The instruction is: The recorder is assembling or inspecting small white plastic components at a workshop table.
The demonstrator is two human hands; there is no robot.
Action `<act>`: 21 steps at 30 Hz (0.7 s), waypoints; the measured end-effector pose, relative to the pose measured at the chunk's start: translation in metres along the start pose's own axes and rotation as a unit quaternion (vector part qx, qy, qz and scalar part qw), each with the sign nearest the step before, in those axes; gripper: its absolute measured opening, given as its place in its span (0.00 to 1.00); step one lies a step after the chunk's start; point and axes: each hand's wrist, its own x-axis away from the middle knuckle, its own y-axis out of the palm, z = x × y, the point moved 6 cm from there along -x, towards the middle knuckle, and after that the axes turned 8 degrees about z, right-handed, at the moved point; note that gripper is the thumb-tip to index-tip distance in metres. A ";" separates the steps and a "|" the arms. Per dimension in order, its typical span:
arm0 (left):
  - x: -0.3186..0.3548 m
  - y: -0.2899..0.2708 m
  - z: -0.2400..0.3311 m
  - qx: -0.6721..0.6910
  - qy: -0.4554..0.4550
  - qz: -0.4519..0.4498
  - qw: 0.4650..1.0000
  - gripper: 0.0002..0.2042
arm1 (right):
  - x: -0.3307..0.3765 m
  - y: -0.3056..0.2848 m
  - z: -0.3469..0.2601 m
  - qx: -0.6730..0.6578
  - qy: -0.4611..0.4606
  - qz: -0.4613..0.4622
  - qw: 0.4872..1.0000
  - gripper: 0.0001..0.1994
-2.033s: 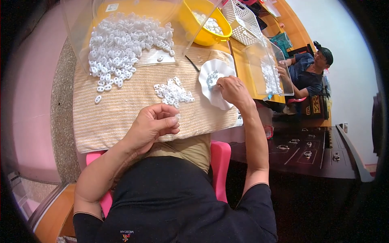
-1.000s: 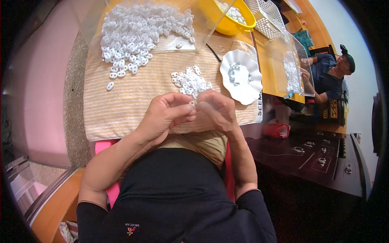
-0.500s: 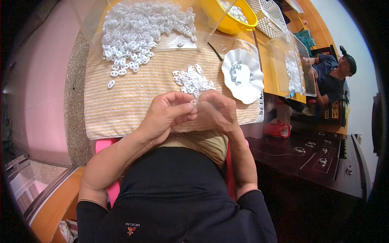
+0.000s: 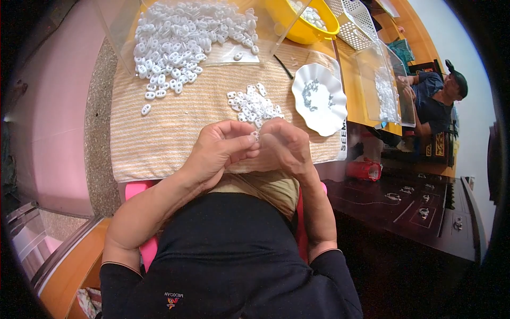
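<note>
Between thumb and forefinger of my left hand [image 4: 223, 144] is a small white two-holed plastic piece [image 4: 255, 136], held over the near edge of the towel. My right hand [image 4: 287, 143] meets it from the other side, fingers curled in and blurred; whatever its fingertips pinch is too small to make out. Just beyond both hands lies a small heap of white plastic pieces [image 4: 254, 105]. To the right of the heap, a white wavy-rimmed dish [image 4: 333, 114] holds many tiny grey parts [image 4: 309, 94].
A large pile of white two-holed pieces [image 4: 175, 42] spills from a clear bin onto the striped towel [image 4: 154, 138]. Behind stand a yellow basin [image 4: 303, 36] and a white perforated basket [image 4: 350, 26]. A thin black stick [image 4: 283, 67] lies by the dish. Another person [image 4: 433, 93] works at right.
</note>
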 end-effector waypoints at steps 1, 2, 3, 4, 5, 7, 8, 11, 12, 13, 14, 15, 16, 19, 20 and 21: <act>0.000 0.000 0.000 -0.002 0.000 0.000 1.000 0.07 | -0.001 0.001 -0.002 -0.001 0.002 -0.003 1.000 0.02; 0.000 0.000 0.000 -0.002 0.000 0.000 1.000 0.07 | -0.001 0.002 -0.004 -0.002 0.004 -0.007 1.000 0.02; 0.000 -0.001 -0.001 -0.003 0.001 0.001 1.000 0.07 | 0.000 0.002 -0.003 -0.002 0.004 -0.007 1.000 0.02; 0.000 -0.001 -0.001 -0.004 0.002 0.001 1.000 0.08 | 0.000 0.002 -0.004 0.006 -0.004 -0.001 1.000 0.02; 0.000 -0.001 -0.001 -0.004 0.002 0.001 1.000 0.08 | 0.000 0.002 -0.004 0.014 -0.011 0.004 1.000 0.02; 0.000 -0.002 -0.002 -0.005 0.005 0.007 1.000 0.08 | 0.001 0.004 -0.005 0.022 -0.014 0.010 1.000 0.02; 0.000 -0.003 -0.002 -0.005 0.006 0.008 1.000 0.08 | 0.001 0.004 -0.005 0.030 -0.017 0.016 0.999 0.02; -0.001 -0.003 -0.003 -0.005 0.008 0.009 1.000 0.07 | 0.002 0.004 -0.003 0.041 -0.024 0.019 0.999 0.01; -0.001 -0.002 -0.003 -0.009 0.010 0.019 1.000 0.07 | 0.002 0.004 -0.003 0.042 -0.024 0.020 0.999 0.01; 0.000 -0.003 -0.003 -0.013 0.012 0.029 0.999 0.07 | 0.003 0.004 -0.003 0.042 -0.019 0.024 0.999 0.01; 0.000 -0.002 -0.003 -0.013 0.013 0.028 0.999 0.07 | 0.003 0.005 -0.002 0.043 -0.014 0.028 0.999 0.01; 0.000 -0.002 -0.003 -0.014 0.011 0.033 0.999 0.07 | 0.004 0.005 -0.002 0.043 -0.015 0.029 0.999 0.01; 0.001 -0.003 -0.003 -0.014 0.010 0.039 0.999 0.07 | 0.004 0.006 -0.002 0.049 -0.012 0.032 0.998 0.01; 0.001 -0.004 -0.002 -0.016 0.014 0.045 0.999 0.07 | 0.004 0.007 -0.001 0.059 -0.010 0.035 0.998 0.01; 0.001 -0.005 -0.003 -0.016 0.014 0.045 0.999 0.07 | 0.004 0.007 -0.001 0.062 -0.010 0.034 0.997 0.01; 0.000 -0.005 -0.004 -0.018 0.017 0.041 0.999 0.07 | 0.005 0.007 -0.003 0.062 -0.010 0.034 0.997 0.01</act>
